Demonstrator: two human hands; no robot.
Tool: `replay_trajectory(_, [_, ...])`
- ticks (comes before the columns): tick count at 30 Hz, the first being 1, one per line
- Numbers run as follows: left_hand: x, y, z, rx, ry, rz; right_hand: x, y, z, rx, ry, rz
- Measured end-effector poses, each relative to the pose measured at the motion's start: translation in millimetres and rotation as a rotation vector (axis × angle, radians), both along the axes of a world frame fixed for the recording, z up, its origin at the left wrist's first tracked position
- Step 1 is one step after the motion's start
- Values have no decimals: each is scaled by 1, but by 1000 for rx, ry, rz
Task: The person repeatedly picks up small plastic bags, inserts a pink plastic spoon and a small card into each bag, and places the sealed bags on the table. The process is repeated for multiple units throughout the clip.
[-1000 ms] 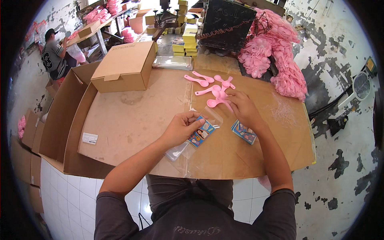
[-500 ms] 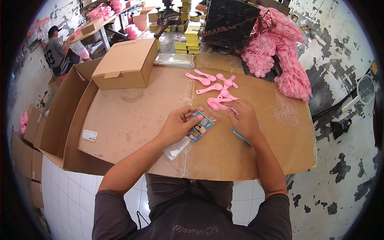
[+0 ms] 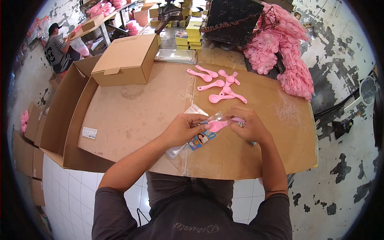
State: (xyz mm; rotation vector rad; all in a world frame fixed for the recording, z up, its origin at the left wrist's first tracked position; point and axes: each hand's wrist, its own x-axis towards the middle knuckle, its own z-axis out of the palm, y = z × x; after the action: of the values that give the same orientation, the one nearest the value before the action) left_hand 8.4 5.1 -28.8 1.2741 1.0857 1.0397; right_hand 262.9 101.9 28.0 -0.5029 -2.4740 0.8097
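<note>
From my remote seat I see right fingers [image 3: 233,113] pinching a pink spoon [image 3: 220,125], its bowl [image 3: 213,127] at their nine o'clock, left fingers [image 3: 196,117] pinching a clear bag [image 3: 216,115].

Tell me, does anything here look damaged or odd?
Yes: thin, pale strands lie tangled on the brown cardboard, right of the pink spoons, like stray scraps. The right-hand wall looks damaged, dark patches breaking its pale surface.
</note>
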Motion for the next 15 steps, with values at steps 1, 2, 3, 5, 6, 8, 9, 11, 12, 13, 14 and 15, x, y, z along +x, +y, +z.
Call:
replay_trajectory(1, [1,-1,-4,-10,-34,-27,-10,-8,5,-44,40,-26])
replay_trajectory(2, [4,-2,-7,-18,-69,-61,-18,-17,8,-87,78,-59])
replay_trajectory(3, [5,-4,-6,-19,-69,-65,-26,-24,5,-87,78,-63])
replay_trajectory(5, [6,-7,-1,39,-237,-167,-38,-37,1,-822,291,257])
replay_trajectory(6, [5,-8,2,39,-236,-169,-38,-36,0,-821,293,255])
replay_trajectory(8, [-3,-9,8,13,-223,-286,-38,-30,1,-1127,431,543])
replay_trajectory(9, [-6,-9,11,16,-223,-289,-32,-24,6,-1123,432,541])
replay_trajectory(11, [-8,-9,15,7,-333,-357,-17,-14,19,-545,289,371])
replay_trajectory(12, [-9,-8,14,9,-336,-356,-16,-16,22,-544,286,371])
replay_trajectory(13, [-9,-7,12,14,-354,-383,-17,-22,31,-398,168,347])
replay_trajectory(14, [-10,-7,11,18,-373,-413,-20,-27,39,-251,51,319])
replay_trajectory(15, [-9,-9,12,19,-372,-412,-24,-32,46,-250,51,320])
